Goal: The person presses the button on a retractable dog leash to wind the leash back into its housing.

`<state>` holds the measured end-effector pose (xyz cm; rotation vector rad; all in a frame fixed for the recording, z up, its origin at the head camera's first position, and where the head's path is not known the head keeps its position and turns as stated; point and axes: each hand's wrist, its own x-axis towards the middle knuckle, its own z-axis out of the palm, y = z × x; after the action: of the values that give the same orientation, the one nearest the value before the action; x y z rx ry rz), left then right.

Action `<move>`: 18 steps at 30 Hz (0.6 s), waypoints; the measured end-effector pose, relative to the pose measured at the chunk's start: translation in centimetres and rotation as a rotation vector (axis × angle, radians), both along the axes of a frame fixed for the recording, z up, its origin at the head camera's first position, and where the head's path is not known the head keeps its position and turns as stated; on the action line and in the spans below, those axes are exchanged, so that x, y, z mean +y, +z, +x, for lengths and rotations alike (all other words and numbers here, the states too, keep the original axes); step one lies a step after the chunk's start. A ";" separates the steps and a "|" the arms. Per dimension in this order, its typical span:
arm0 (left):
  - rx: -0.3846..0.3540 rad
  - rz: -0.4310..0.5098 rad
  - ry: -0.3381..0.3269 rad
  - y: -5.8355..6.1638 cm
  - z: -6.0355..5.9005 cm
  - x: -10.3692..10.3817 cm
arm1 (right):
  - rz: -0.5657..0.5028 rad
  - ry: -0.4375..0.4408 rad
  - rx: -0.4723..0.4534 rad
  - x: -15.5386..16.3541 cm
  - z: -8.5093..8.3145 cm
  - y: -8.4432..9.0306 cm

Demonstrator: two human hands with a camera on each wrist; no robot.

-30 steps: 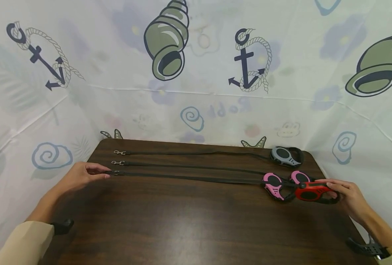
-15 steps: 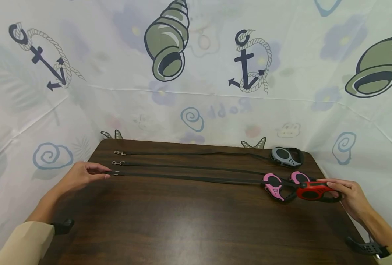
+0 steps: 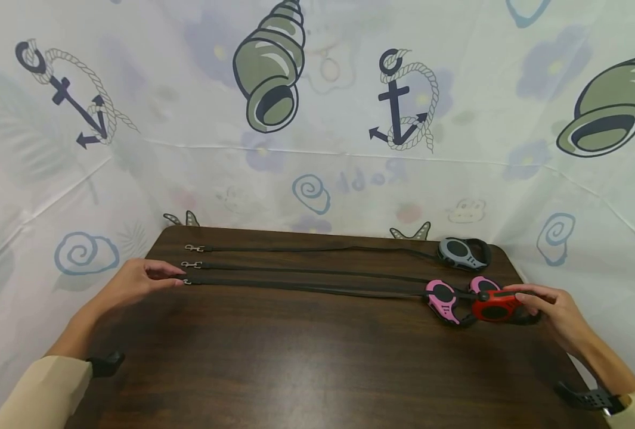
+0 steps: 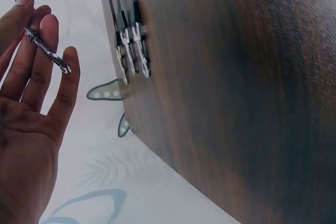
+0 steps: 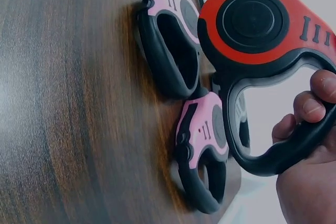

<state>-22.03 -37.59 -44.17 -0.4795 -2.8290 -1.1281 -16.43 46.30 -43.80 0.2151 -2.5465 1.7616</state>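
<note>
My right hand (image 3: 545,305) (image 5: 307,182) has its fingers curled through the black handle of a red retractable leash (image 3: 491,307) (image 5: 252,24), lifted just above the table's right end. The red housing overlaps two pink leashes (image 3: 442,298) (image 5: 202,135) lying on the wood. My left hand (image 3: 140,281) (image 4: 31,108) is at the table's left end and holds a small metal clip (image 4: 47,51) lightly between thumb tip and nearly straight fingers. A black strap (image 3: 306,289) runs across the table between the hands.
A grey leash (image 3: 463,252) lies at the back right, its strap running left. Three metal clips (image 3: 191,264) (image 4: 131,51) lie side by side near the left edge of the dark wooden table (image 3: 306,363). A printed cloth backdrop (image 3: 317,119) encloses the table.
The red leash has shifted a little left, closer over the pink leashes. My left hand has edged right along the strap.
</note>
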 end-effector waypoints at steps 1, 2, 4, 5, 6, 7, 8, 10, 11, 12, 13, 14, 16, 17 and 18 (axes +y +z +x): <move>0.000 -0.003 0.000 0.1 0.0 0.1 | 0.046 -0.010 0.006 -0.2 0.0 0.1; -0.002 -0.006 -0.003 0.2 0.0 0.2 | 0.092 -0.020 0.010 -0.3 0.0 0.2; -0.007 -0.006 -0.004 0.3 -0.1 0.5 | 0.150 -0.022 0.018 -0.6 -0.1 0.4; -0.008 -0.009 -0.001 0.3 -0.2 0.6 | 0.165 -0.021 0.017 -0.7 -0.1 0.5; -0.011 -0.014 -0.001 0.3 -0.3 0.7 | 0.161 -0.015 0.011 -0.9 -0.1 0.6; -0.013 -0.018 0.000 0.4 -0.3 0.8 | 0.159 -0.009 0.009 -1.0 -0.1 0.6; -0.015 -0.020 0.005 0.4 -0.4 0.9 | 0.155 -0.007 0.009 -1.1 -0.2 0.7; -0.019 -0.026 0.007 0.5 -0.5 1.1 | 0.146 0.003 0.010 -1.3 -0.2 0.7; -0.021 -0.029 0.010 0.6 -0.5 1.2 | 0.143 0.007 0.010 -1.4 -0.3 0.7; -0.023 -0.031 0.007 0.6 -0.5 1.4 | 0.141 0.009 0.012 -1.6 -0.3 0.7; -0.021 -0.027 0.003 0.6 -0.6 1.5 | 0.149 0.011 0.018 -1.7 -0.3 0.7; -0.023 -0.023 0.004 0.6 -0.6 1.7 | 0.154 0.013 0.022 -1.8 -0.4 0.7; -0.019 -0.020 -0.002 0.6 -0.8 2.0 | 0.168 0.010 0.028 -2.1 -0.4 0.7; -0.017 -0.017 -0.003 0.5 -0.9 2.2 | 0.174 0.011 0.030 -2.2 -0.4 0.8; -0.015 -0.012 -0.008 0.5 -0.9 2.3 | 0.184 0.008 0.033 -2.3 -0.4 0.9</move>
<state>-22.97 -35.27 -43.70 -0.4855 -2.8514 -1.1213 -16.84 43.96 -42.92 0.2577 -2.6867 1.5125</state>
